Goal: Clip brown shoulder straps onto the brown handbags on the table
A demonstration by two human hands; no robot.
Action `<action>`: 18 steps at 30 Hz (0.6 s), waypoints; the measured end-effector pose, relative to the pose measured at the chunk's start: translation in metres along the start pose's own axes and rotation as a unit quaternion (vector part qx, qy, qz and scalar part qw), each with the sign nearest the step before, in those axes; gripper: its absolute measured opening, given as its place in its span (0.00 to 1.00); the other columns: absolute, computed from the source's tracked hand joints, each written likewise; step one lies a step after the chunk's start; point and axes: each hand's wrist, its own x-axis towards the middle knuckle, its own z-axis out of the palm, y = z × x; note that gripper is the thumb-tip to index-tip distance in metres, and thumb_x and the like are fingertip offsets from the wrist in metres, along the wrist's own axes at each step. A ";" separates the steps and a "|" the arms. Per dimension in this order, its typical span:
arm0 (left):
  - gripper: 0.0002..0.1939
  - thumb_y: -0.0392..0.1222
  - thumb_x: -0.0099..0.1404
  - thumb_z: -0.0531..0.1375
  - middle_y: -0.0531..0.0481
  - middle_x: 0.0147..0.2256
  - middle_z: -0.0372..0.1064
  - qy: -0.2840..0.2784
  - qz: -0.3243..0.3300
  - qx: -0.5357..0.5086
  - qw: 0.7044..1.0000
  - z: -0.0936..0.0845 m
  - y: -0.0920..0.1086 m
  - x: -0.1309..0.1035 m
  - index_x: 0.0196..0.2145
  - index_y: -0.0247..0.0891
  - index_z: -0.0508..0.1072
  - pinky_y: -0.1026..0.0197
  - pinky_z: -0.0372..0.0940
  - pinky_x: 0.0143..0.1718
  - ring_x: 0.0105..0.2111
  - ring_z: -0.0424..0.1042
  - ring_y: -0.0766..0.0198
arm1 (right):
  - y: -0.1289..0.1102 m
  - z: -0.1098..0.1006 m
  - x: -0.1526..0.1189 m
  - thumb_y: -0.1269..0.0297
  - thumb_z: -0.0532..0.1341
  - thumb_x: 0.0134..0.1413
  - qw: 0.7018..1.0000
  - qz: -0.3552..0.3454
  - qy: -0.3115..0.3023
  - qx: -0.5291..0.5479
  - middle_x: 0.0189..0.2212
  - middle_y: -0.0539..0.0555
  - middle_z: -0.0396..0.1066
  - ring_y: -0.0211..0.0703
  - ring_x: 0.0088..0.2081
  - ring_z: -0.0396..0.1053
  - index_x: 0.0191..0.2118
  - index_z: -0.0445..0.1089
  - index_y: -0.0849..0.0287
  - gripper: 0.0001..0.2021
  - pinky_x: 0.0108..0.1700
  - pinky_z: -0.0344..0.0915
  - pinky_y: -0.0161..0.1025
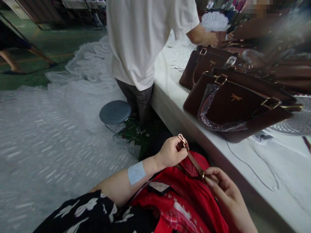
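Observation:
A narrow brown bag strap (195, 162) runs between my two hands above my lap. My left hand (172, 151) is closed on its upper end, where a gold-coloured snap hook (181, 139) sticks out past the fingers. Lower and to the right, my right hand (222, 186) pinches the strap beside a small metal ring or buckle (203, 175). Part of the strap past the right fingers is hidden. Beneath the hands lies a red apron (179, 197), with a dark flat object like a phone (159, 187) on it.
Brown handbags (243, 110) with plastic-wrapped handles stand on the white table (262, 161) to my right, near a fan (296, 119) and a cord. A person in a white shirt (136, 42) stands ahead. A round stool (115, 112) and heaped clear plastic packaging (60, 145) lie left.

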 end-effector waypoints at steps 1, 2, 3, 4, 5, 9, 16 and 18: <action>0.05 0.31 0.54 0.56 0.49 0.31 0.70 0.009 0.019 0.044 0.999 -0.002 0.000 0.000 0.29 0.37 0.70 0.64 0.64 0.36 0.31 0.68 0.64 | -0.001 0.000 -0.002 0.56 0.71 0.46 1.000 0.004 -0.006 0.006 0.30 0.51 0.71 0.40 0.31 0.68 0.40 0.71 0.56 0.17 0.33 0.64 0.33; 0.05 0.31 0.55 0.56 0.49 0.31 0.69 0.013 0.036 0.087 0.995 -0.004 0.001 -0.001 0.29 0.38 0.70 0.63 0.63 0.37 0.32 0.68 0.63 | -0.003 0.001 -0.003 0.56 0.71 0.47 1.000 0.006 -0.006 0.015 0.29 0.51 0.71 0.40 0.31 0.68 0.41 0.70 0.55 0.17 0.33 0.64 0.33; 0.05 0.31 0.55 0.56 0.49 0.31 0.69 0.017 0.052 0.128 0.990 -0.006 0.001 -0.002 0.29 0.38 0.70 0.62 0.63 0.38 0.33 0.68 0.62 | -0.005 0.003 -0.005 0.56 0.70 0.48 1.000 0.006 -0.004 0.024 0.30 0.50 0.70 0.41 0.31 0.68 0.41 0.70 0.54 0.16 0.33 0.64 0.33; 0.06 0.31 0.56 0.55 0.49 0.31 0.68 0.018 0.068 0.164 0.984 -0.009 0.001 -0.003 0.30 0.39 0.70 0.61 0.62 0.39 0.34 0.68 0.61 | -0.008 0.005 -0.007 0.56 0.70 0.49 0.999 0.004 0.000 0.033 0.30 0.51 0.70 0.41 0.31 0.68 0.42 0.70 0.54 0.16 0.33 0.64 0.33; 0.07 0.32 0.56 0.55 0.48 0.33 0.69 0.015 0.081 0.194 0.978 -0.011 0.000 -0.004 0.31 0.39 0.71 0.60 0.62 0.40 0.35 0.68 0.60 | -0.011 0.006 -0.009 0.57 0.69 0.50 0.999 0.001 0.006 0.041 0.30 0.51 0.70 0.41 0.32 0.68 0.41 0.69 0.54 0.15 0.33 0.64 0.33; 0.09 0.32 0.58 0.55 0.46 0.40 0.70 -0.012 0.112 0.265 0.958 -0.022 0.000 -0.004 0.35 0.40 0.72 0.59 0.62 0.44 0.40 0.69 0.58 | -0.019 0.012 -0.012 0.59 0.68 0.50 0.998 -0.015 0.024 0.064 0.31 0.52 0.70 0.44 0.33 0.68 0.40 0.69 0.54 0.12 0.34 0.64 0.35; 0.09 0.34 0.55 0.52 0.45 0.39 0.71 -0.064 -0.011 -0.125 0.990 -0.019 0.005 0.006 0.35 0.36 0.67 0.60 0.65 0.41 0.37 0.70 0.62 | -0.021 0.013 -0.012 0.58 0.69 0.48 0.993 -0.009 0.049 0.105 0.26 0.49 0.66 0.38 0.29 0.62 0.37 0.69 0.54 0.12 0.30 0.60 0.31; 0.09 0.35 0.56 0.51 0.45 0.38 0.72 -0.097 -0.036 -0.165 0.981 -0.016 0.006 0.006 0.35 0.36 0.67 0.59 0.65 0.42 0.38 0.70 0.62 | -0.022 0.012 -0.014 0.59 0.69 0.48 0.994 -0.014 0.058 0.094 0.27 0.50 0.66 0.38 0.29 0.62 0.36 0.69 0.54 0.11 0.30 0.60 0.31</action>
